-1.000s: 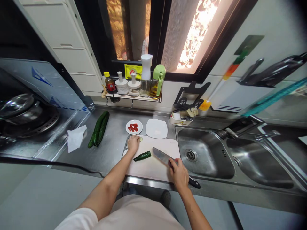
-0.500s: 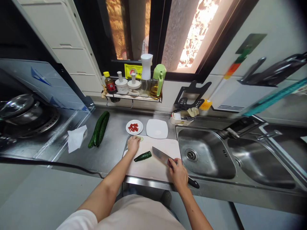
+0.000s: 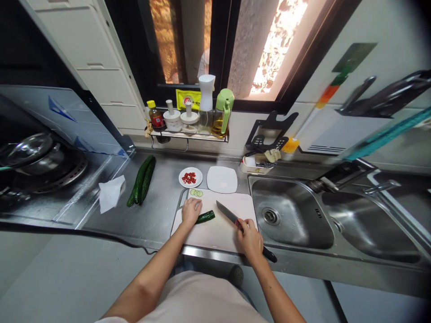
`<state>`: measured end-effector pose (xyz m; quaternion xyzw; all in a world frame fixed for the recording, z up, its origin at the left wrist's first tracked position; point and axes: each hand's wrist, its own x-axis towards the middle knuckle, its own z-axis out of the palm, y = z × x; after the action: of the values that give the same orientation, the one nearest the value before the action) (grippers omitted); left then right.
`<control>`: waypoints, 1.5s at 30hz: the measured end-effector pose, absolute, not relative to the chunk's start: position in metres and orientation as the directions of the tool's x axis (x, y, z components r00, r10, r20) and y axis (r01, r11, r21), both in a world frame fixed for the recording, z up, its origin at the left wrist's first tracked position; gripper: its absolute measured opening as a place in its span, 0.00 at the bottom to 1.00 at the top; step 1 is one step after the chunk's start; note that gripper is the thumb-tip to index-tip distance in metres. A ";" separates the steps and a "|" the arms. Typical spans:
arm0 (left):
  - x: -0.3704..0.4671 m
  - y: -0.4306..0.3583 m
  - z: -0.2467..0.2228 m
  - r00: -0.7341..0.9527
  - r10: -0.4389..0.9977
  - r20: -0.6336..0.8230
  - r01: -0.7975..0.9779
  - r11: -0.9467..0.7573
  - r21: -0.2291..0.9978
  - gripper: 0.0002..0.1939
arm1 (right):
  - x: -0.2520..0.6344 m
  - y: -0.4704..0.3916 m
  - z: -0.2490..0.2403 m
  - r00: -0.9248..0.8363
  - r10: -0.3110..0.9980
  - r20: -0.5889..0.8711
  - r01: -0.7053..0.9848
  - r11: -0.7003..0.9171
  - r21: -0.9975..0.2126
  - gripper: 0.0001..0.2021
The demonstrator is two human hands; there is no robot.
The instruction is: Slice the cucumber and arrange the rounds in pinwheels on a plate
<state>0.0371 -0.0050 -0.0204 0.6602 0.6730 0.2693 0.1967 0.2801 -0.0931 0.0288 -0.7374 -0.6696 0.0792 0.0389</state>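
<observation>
My right hand (image 3: 251, 237) is closed around a kitchen knife (image 3: 226, 212) where blade and handle meet. The blade points up and left over the white cutting board (image 3: 222, 240), and the black handle end sticks out below the hand. Beside the near end of a short cut cucumber piece (image 3: 205, 217) is my left hand (image 3: 191, 211), fingers loosely bent and apart. The hand partly covers that end; whether it touches the cucumber I cannot tell. Several thin cucumber slices (image 3: 196, 193) lie overlapping at the board's upper left corner.
Behind the board stand a plate of chopped red pieces (image 3: 189, 178) and a white square plate (image 3: 222, 179). Whole cucumbers (image 3: 141, 181) and a paper towel (image 3: 112, 194) lie left. A sink (image 3: 291, 215) is right; a bottle rack (image 3: 190, 135) hangs behind.
My left hand has let go of the slices at the board's top corner and moved down and right to the cucumber piece. The right hand keeps the knife nearly in place.
</observation>
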 end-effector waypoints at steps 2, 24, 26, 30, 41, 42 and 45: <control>0.042 -0.016 -0.019 -0.025 0.994 0.110 0.766 -0.051 0.641 0.11 | 0.278 -0.093 0.029 0.092 0.993 -0.079 0.980 -0.104 -0.170 0.17; 0.048 -0.037 -0.018 0.356 0.931 0.084 0.678 -0.319 0.662 0.14 | 0.237 -0.083 0.041 -0.062 0.947 -0.315 0.912 -0.075 -0.403 0.11; 0.047 -0.036 -0.017 0.371 0.925 0.075 0.666 -0.322 0.673 0.14 | 0.235 -0.082 0.042 -0.069 0.941 -0.332 0.918 -0.070 -0.391 0.11; 0.046 -0.036 -0.016 0.425 0.901 0.088 0.636 -0.366 0.679 0.13 | 0.231 -0.081 0.046 -0.077 0.920 -0.385 0.941 -0.061 -0.334 0.12; 0.048 -0.040 -0.030 0.412 0.888 0.204 0.657 -0.445 0.609 0.15 | 0.223 -0.078 0.051 -0.084 0.895 -0.437 0.965 -0.036 -0.259 0.13; 0.048 -0.039 -0.031 0.413 0.884 0.218 0.654 -0.455 0.605 0.15 | 0.223 -0.078 0.051 -0.086 0.895 -0.438 0.965 -0.034 -0.259 0.14; 0.048 -0.039 -0.032 0.417 0.875 0.247 0.645 -0.476 0.597 0.14 | 0.223 -0.078 0.050 -0.088 0.892 -0.443 0.966 -0.033 -0.258 0.14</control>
<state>0.0485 -0.0385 -0.0324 0.8150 0.4662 0.2720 0.2109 0.2229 -0.0781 0.0502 -0.6714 -0.6917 0.2562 -0.0718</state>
